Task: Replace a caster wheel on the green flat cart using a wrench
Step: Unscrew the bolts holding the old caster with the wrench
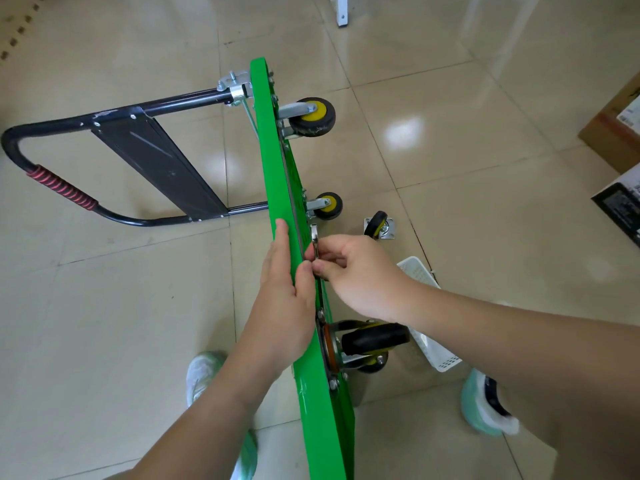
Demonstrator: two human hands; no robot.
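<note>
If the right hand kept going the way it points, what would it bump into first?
Probably the underside of the green flat cart deck. The right hand, pinching the silver metal wrench, points straight at it, nearly touching.

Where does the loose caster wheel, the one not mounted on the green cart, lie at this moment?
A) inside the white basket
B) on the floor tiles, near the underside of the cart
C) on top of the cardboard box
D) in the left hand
B: the loose caster lies on the floor tiles beside the green cart, with its mounting plate showing, apart from the white basket.
</note>
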